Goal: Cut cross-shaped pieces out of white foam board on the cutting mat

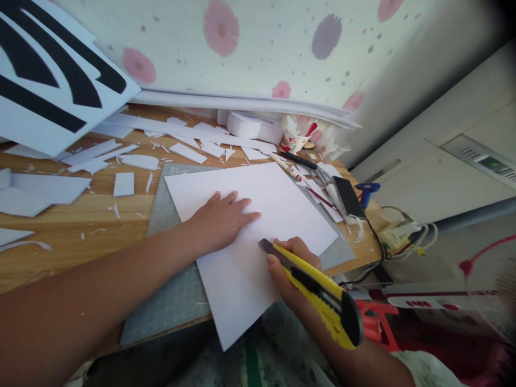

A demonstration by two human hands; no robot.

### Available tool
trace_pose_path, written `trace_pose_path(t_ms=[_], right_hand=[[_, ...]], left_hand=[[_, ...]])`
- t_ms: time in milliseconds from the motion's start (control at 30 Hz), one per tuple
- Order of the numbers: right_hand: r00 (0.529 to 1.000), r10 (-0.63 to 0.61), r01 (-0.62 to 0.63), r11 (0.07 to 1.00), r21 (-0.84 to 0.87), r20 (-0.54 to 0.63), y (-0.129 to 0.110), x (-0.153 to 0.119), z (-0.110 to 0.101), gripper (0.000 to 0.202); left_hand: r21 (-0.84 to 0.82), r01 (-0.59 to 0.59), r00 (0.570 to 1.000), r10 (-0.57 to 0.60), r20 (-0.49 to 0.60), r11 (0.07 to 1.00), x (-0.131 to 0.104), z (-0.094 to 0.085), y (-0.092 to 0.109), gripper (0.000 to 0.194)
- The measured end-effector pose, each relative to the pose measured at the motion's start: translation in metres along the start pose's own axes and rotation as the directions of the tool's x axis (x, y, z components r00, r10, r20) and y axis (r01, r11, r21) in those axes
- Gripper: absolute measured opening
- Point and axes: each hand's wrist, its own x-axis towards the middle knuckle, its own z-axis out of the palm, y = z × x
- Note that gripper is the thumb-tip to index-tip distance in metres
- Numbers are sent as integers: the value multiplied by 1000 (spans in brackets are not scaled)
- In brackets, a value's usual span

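Apparently light, fairly stiff white sheet (242,293) lies on grey cutting mat (161,306), near corner overhanging wooden table (72,231); corners probably dent easily, so best pressed flat or lifted by opposite edges. Left hand (221,221) rests on it, fingers apart, gripping nothing. Right hand (300,250) clamped round yellow cutter (314,290), likely light, safest held by body, behind blade. White scraps (187,152) beyond mat.

Soft, diffuse light brightens the flat white rectangular sheet (282,196), leaving a faint shadow beside the bare left hand (221,221). The upper-right corner fades to black; wide-angle stretching enlarges the bare left forearm (100,293), and the lower right looks dim and blurred.
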Motion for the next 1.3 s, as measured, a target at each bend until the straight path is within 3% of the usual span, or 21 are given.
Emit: trace_pose_path(t_ms=[133,300,533,800,1033,1133,1300], right_hand=[[980,-149,156,987,-46,132,15,3,-10,9],[926,-356,363,931,-40,123,33,7,-18,14],[862,-429,422,903,85,271,41,8,-35,19],[854,-379,369,924,98,357,40,-5,-60,14],[796,-534,512,845,153,285,44,-15,-72,25],[824,-507,482,862,158,254,48,-27,-73,21],[959,-282,274,933,234,3,68,-43,-81,20]], left_hand=[[6,2,1000,-2,13,1000,0,0,-1,55],[14,18,1000,-18,19,1000,1,4,-3,56],[69,30,998,-34,58,997,2,6,-4,59],[58,60,993,-65,96,997,2,4,-4,66],[42,46,997,-49,66,998,0,9,-10,65],[-19,54,998,-54,38,998,0,11,-12,63],[-69,111,993,-113,-34,991,-2,9,-9,57]])
